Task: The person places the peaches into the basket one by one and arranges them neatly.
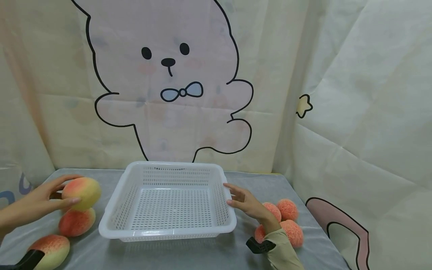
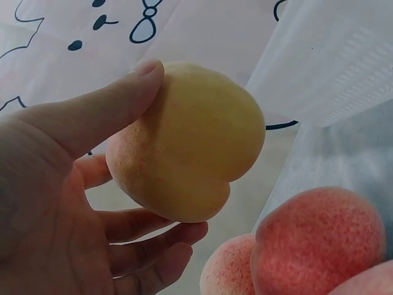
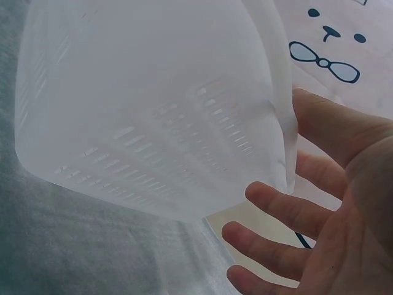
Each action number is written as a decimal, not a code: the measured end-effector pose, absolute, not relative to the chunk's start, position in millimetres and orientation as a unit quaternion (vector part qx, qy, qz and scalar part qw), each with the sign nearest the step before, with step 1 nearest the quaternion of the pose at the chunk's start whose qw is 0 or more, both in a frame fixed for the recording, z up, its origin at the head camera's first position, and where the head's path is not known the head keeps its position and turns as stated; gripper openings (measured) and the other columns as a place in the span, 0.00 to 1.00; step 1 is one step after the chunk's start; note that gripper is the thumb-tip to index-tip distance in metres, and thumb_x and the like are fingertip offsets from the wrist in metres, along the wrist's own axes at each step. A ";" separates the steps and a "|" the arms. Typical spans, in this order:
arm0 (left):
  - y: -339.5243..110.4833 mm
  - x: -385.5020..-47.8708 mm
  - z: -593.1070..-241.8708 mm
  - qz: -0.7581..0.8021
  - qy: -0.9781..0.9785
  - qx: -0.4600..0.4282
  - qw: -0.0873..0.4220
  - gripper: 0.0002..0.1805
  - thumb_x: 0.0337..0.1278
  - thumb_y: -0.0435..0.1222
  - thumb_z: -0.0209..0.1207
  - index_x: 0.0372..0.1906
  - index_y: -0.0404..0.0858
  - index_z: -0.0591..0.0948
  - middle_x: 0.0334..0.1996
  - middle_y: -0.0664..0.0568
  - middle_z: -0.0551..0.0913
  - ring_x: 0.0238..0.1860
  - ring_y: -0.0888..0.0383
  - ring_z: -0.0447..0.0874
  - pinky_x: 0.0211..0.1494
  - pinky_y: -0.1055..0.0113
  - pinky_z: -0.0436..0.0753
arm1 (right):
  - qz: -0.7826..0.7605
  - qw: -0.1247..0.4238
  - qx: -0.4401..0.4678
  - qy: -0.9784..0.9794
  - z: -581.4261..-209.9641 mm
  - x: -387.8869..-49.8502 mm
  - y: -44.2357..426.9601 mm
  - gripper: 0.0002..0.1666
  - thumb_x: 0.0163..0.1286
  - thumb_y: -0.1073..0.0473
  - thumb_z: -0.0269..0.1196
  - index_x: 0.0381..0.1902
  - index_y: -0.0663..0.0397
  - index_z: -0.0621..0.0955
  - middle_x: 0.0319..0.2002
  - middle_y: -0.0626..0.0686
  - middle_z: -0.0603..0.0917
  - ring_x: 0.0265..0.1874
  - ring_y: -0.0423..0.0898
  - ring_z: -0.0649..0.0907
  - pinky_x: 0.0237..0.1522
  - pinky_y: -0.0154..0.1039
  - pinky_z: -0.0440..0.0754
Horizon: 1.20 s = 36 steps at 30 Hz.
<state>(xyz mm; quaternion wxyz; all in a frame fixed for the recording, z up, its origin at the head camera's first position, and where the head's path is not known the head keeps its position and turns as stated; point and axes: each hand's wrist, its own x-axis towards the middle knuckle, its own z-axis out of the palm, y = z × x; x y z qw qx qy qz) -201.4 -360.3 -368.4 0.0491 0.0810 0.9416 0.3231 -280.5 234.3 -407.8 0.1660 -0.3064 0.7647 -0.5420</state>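
Head view: peach (image 1: pixel 83 192) left of the white basket (image 1: pixel 165 233), left hand (image 1: pixel 45 197) nearer to it

The basket stands between the hands, its long axis running left to right and its mouth upward. The left hand comes in from the left side, pinching the peach beside the basket's left end; a redder peach (image 1: pixel 77 222) shows just below. The right hand (image 1: pixel 248 203) is at the basket's right rim, its forearm reaching up from the lower right.

Left wrist view: the thumb presses the peach's near face and bent fingers support its other side; the basket lies beyond, to the upper right.

Right wrist view: the rim sits between thumb and forefinger, partly hidden behind it, and three spread, lightly bent fingers outside.
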 end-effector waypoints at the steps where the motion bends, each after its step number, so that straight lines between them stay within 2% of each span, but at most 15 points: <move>1: -359.5 -202.1 -368.4 0.326 0.941 0.084 0.047 0.40 0.75 0.50 0.54 0.77 0.32 0.53 0.57 0.36 0.79 0.42 0.66 0.81 0.36 0.64 0.81 | -0.542 0.167 -0.305 0.765 -407.7 -280.4 234.4 0.40 0.77 0.56 0.59 0.80 0.54 0.57 0.74 0.65 0.68 0.69 0.66 0.74 0.65 0.59 0.77; 5: -356.6 -204.7 -367.9 0.328 0.939 0.101 0.032 0.38 0.74 0.48 0.56 0.76 0.35 0.55 0.56 0.39 0.80 0.42 0.70 0.79 0.35 0.66 0.80 | -0.545 0.168 -0.306 0.762 -407.8 -280.8 234.7 0.41 0.77 0.56 0.59 0.81 0.54 0.56 0.74 0.65 0.68 0.69 0.65 0.74 0.66 0.58 0.77; 10: -351.1 -207.6 -364.8 0.327 0.938 0.111 0.030 0.39 0.74 0.47 0.56 0.77 0.33 0.54 0.56 0.37 0.80 0.45 0.62 0.82 0.37 0.62 0.81 | -0.550 0.170 -0.305 0.758 -408.3 -281.2 235.2 0.41 0.77 0.57 0.59 0.81 0.54 0.56 0.74 0.65 0.68 0.68 0.64 0.75 0.66 0.56 0.78; 16: -344.5 -210.3 -360.1 0.321 0.940 0.117 0.025 0.39 0.73 0.47 0.57 0.77 0.34 0.55 0.58 0.36 0.80 0.45 0.64 0.83 0.37 0.66 0.81 | -0.550 0.172 -0.299 0.760 -409.6 -281.0 236.0 0.41 0.77 0.57 0.59 0.81 0.54 0.56 0.74 0.65 0.68 0.69 0.63 0.75 0.66 0.56 0.77; 20: -339.3 -212.7 -357.9 0.324 0.938 0.120 0.027 0.40 0.73 0.47 0.57 0.77 0.32 0.54 0.58 0.32 0.79 0.50 0.47 0.84 0.39 0.57 0.84 | -0.547 0.173 -0.293 0.765 -408.7 -280.1 235.4 0.41 0.77 0.56 0.59 0.81 0.53 0.56 0.74 0.65 0.68 0.69 0.63 0.74 0.67 0.58 0.76; 24: -335.5 -215.7 -355.9 0.324 0.937 0.125 0.028 0.39 0.72 0.47 0.57 0.77 0.33 0.55 0.57 0.35 0.80 0.49 0.55 0.85 0.40 0.58 0.83 | -0.544 0.172 -0.291 0.768 -408.9 -279.7 235.2 0.42 0.77 0.55 0.60 0.81 0.53 0.56 0.74 0.64 0.68 0.69 0.64 0.74 0.67 0.60 0.75; 27: -332.8 -218.2 -354.5 0.327 0.936 0.130 0.027 0.39 0.72 0.46 0.58 0.76 0.34 0.56 0.57 0.37 0.81 0.47 0.59 0.85 0.39 0.64 0.81 | -0.544 0.171 -0.291 0.768 -409.3 -279.6 235.0 0.42 0.77 0.55 0.60 0.81 0.53 0.56 0.75 0.64 0.68 0.70 0.64 0.73 0.67 0.61 0.75; 29: -330.4 -219.5 -352.7 0.329 0.935 0.129 0.031 0.39 0.72 0.47 0.58 0.76 0.33 0.55 0.57 0.36 0.81 0.49 0.49 0.86 0.40 0.62 0.82 | -0.545 0.172 -0.290 0.768 -409.0 -279.3 234.5 0.42 0.77 0.55 0.60 0.81 0.52 0.56 0.75 0.64 0.67 0.71 0.65 0.73 0.67 0.62 0.74; 32: -327.5 -221.4 -350.6 0.327 0.936 0.129 0.032 0.39 0.72 0.48 0.58 0.76 0.33 0.56 0.57 0.36 0.81 0.51 0.44 0.85 0.41 0.58 0.82 | -0.544 0.172 -0.285 0.770 -408.9 -279.3 234.3 0.42 0.77 0.55 0.60 0.81 0.52 0.56 0.75 0.63 0.67 0.70 0.64 0.73 0.68 0.62 0.74; 36: -324.7 -223.8 -347.9 0.323 0.937 0.131 0.031 0.39 0.71 0.49 0.57 0.76 0.35 0.57 0.57 0.36 0.81 0.50 0.44 0.85 0.41 0.54 0.83 | -0.543 0.172 -0.278 0.774 -409.3 -279.7 234.6 0.42 0.77 0.54 0.60 0.81 0.51 0.56 0.75 0.64 0.67 0.70 0.63 0.74 0.68 0.62 0.73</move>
